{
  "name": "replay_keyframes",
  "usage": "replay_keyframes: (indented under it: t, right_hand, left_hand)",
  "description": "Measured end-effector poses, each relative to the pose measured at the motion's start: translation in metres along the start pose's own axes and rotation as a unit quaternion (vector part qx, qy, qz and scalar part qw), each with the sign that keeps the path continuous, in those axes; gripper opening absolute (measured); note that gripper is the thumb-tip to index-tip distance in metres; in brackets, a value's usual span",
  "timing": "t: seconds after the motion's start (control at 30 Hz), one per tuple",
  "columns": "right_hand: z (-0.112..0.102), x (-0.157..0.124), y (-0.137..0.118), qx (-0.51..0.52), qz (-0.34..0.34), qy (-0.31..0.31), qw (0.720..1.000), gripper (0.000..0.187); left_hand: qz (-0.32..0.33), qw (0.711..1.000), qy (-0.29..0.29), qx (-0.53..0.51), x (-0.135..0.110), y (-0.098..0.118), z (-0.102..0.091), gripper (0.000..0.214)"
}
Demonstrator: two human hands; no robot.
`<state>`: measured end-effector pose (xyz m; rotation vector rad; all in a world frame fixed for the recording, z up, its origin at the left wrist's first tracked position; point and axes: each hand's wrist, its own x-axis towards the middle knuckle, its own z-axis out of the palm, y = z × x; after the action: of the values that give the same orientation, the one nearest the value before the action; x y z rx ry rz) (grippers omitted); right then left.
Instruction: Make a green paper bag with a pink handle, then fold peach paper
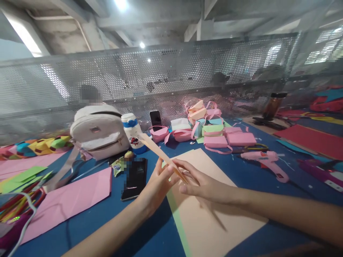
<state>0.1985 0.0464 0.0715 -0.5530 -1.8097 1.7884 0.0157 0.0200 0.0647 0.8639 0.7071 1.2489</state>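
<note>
Between my two hands is a narrow folded strip of peach paper [155, 148], tilted with its far end up toward the bottle. My left hand [160, 178] pinches its underside and left edge. The fingers of my right hand [198, 178] close on the strip's near end. Beneath them lie large peach paper sheets [214, 217], with a green sheet [178, 221] showing along the left edge. A shadow of the strip falls on the top sheet. Left of my left hand lies a black phone [138, 176].
A white backpack [96, 134] and a white-and-blue bottle [132, 132] stand behind. Several small paper bags [214, 141] sit at the back centre. A pink glue gun [268, 160] lies right, near red sheets [311, 141]. Pink paper [72, 200] lies left. Perforated metal panels [166, 78] border the blue table [152, 232].
</note>
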Motion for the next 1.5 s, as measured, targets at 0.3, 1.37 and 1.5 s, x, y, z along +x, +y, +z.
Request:
replay_keyframes:
  t: [0.3, 1.37, 1.5]
  right_hand:
    - [-0.004, 0.001, 0.005, -0.008, -0.012, 0.060, 0.998, 0.069]
    - [-0.072, -0.036, 0.038, 0.156, 0.169, 0.180, 0.956, 0.048]
    - [-0.073, -0.033, 0.048, 0.110, 0.198, 0.240, 0.944, 0.052]
  left_hand:
    - [-0.014, 0.999, -0.027, 0.013, -0.001, 0.004, -0.007, 0.048]
    - [-0.107, 0.984, -0.024, 0.141, 0.016, -0.005, -0.061, 0.046]
    - [-0.111, 0.981, -0.033, 0.158, 0.018, -0.013, -0.067, 0.047]
